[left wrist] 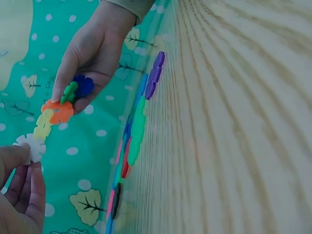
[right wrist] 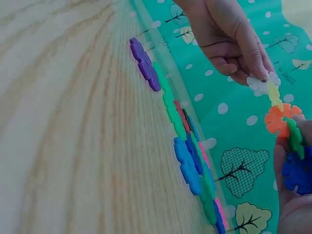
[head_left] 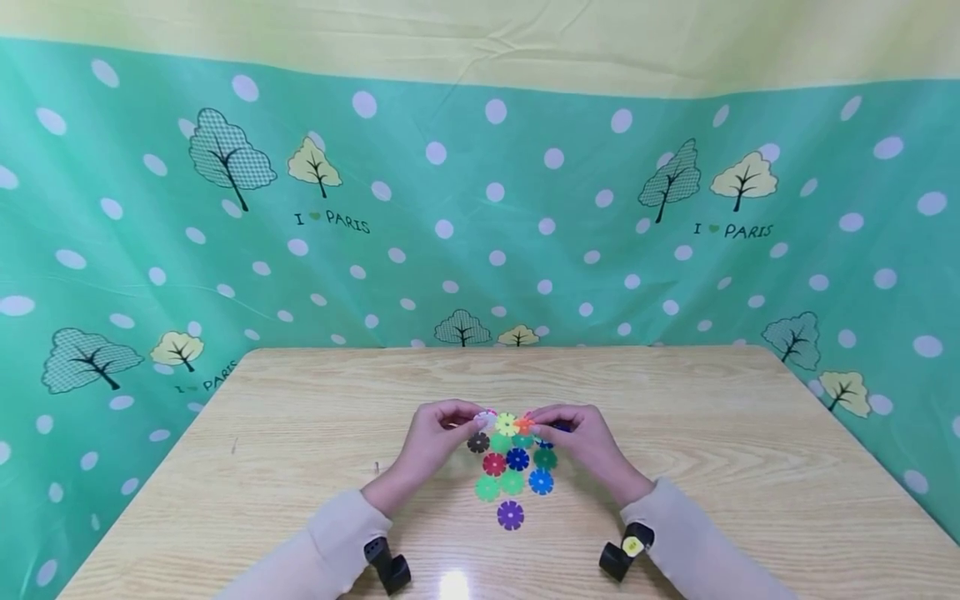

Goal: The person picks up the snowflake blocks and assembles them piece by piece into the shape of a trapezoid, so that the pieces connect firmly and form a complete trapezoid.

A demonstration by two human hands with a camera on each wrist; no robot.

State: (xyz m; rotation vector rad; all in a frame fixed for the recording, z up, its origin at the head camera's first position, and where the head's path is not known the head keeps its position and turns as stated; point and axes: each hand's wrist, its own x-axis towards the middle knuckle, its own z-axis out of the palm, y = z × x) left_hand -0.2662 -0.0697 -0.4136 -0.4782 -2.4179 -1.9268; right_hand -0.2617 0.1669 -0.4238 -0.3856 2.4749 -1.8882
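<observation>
Pinching the white disc left of the yellow disc is the left hand; the right hand grips the orange disc at the yellow disc's right, above the bench.

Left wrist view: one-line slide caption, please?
Left hand and right hand hold a chain of white, yellow, orange, green and blue notched plastic discs off the wood-grain table.

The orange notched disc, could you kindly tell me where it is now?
In the left wrist view, the orange notched disc is on the picture's left side, linked between the yellow disc and a green disc, touching the right hand.
</observation>
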